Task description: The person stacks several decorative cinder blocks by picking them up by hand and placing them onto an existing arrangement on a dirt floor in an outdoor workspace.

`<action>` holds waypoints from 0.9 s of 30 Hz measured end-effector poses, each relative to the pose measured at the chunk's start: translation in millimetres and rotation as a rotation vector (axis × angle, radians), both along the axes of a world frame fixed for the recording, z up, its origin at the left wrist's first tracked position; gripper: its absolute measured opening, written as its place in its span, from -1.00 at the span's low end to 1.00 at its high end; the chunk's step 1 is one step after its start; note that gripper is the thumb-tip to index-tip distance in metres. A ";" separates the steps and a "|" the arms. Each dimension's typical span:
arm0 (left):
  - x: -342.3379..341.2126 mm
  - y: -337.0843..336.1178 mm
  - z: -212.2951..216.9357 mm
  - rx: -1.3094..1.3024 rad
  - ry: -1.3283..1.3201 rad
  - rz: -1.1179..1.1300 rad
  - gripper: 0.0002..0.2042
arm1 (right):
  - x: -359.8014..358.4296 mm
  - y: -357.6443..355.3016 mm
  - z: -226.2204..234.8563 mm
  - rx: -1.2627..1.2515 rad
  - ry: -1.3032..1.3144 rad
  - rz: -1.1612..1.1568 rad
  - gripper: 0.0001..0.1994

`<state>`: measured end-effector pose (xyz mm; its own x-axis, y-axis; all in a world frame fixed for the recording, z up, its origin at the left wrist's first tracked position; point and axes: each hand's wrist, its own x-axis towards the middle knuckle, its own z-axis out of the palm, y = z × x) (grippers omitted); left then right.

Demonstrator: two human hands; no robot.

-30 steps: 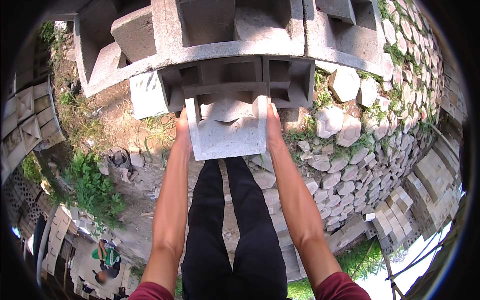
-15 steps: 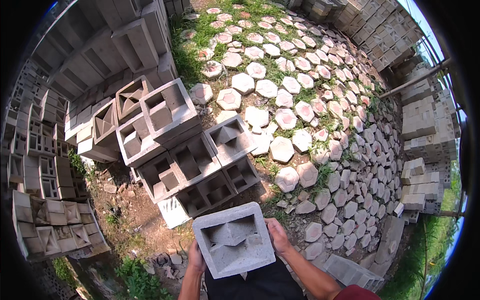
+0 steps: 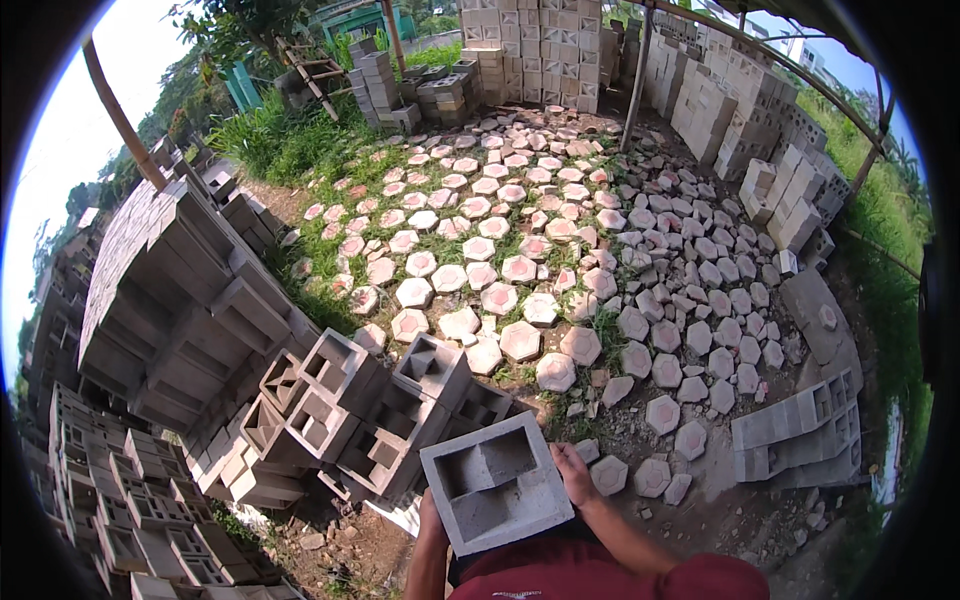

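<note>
A square grey concrete ventilation block (image 3: 497,484) with recessed hollows sits in front of my body, tilted slightly. My left hand (image 3: 431,518) grips its left side, the fingers mostly hidden by the block. On the opposite side, my right hand (image 3: 574,474) presses against the edge with its fingers closed on it. Just beyond and to the left stands a stack of similar hollow blocks (image 3: 362,398), whose front part is partly covered by the held block.
Hexagonal paving stones (image 3: 520,341) spread over grass and dirt ahead. Tall block stacks (image 3: 178,285) line the left, and more block walls (image 3: 530,55) stand at the back. A short row of grey blocks (image 3: 800,425) lies at the right. A wooden post (image 3: 636,80) rises at the back.
The view has lifted, so the far walls and trees now show. The held block stays between both hands and has turned slightly. The nearby stack appears lower in view.
</note>
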<state>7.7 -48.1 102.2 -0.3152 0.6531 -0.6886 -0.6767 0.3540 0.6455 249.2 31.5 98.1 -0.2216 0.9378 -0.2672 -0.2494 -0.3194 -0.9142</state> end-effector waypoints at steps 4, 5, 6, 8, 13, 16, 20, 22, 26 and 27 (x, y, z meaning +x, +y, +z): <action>-9.3 -14.1 9.1 0.008 0.101 -0.256 -0.69 | 9.1 -67.0 12.3 0.024 -0.076 -0.193 -0.65; -8.0 -17.0 11.8 -0.002 0.113 -0.321 -0.69 | 9.9 -82.4 16.5 0.024 -0.093 -0.249 -0.65; -2.4 -17.2 12.1 0.017 0.115 -0.386 -0.69 | 15.7 -97.5 19.7 0.024 -0.119 -0.314 -0.64; 9.3 -15.5 17.0 0.062 0.131 -0.514 -0.68 | 29.4 -122.6 22.7 0.041 -0.133 -0.410 -0.61; 68.4 -4.7 8.7 0.099 0.048 -0.788 -0.65 | 74.3 -182.6 53.6 -0.065 -0.064 -0.639 -0.46; 98.3 1.3 2.4 0.185 -0.110 -0.947 -0.67 | 93.6 -223.1 91.5 -0.086 -0.181 -0.639 -0.27; 158.9 -13.1 10.5 0.185 -0.206 -1.182 -0.62 | 133.5 -288.8 90.0 -0.008 -0.149 -0.595 -0.16; 195.4 -29.3 18.0 0.207 -0.218 -1.247 -0.59 | 149.2 -321.5 86.4 -0.006 -0.061 -0.636 -0.14; 264.4 -74.7 33.0 0.083 -0.268 -1.405 -0.61 | 179.9 -386.7 74.7 0.044 -0.119 -0.693 -0.11; 284.2 -84.9 24.3 0.121 -0.229 -1.461 -0.62 | 193.0 -403.0 60.1 0.080 -0.143 -0.702 -0.11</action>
<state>291.9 -133.1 126.5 0.7599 0.3443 -0.5514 0.1338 0.7472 0.6510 442.3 -371.5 158.2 0.4725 0.8642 -0.1732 -0.2474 -0.0586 -0.9671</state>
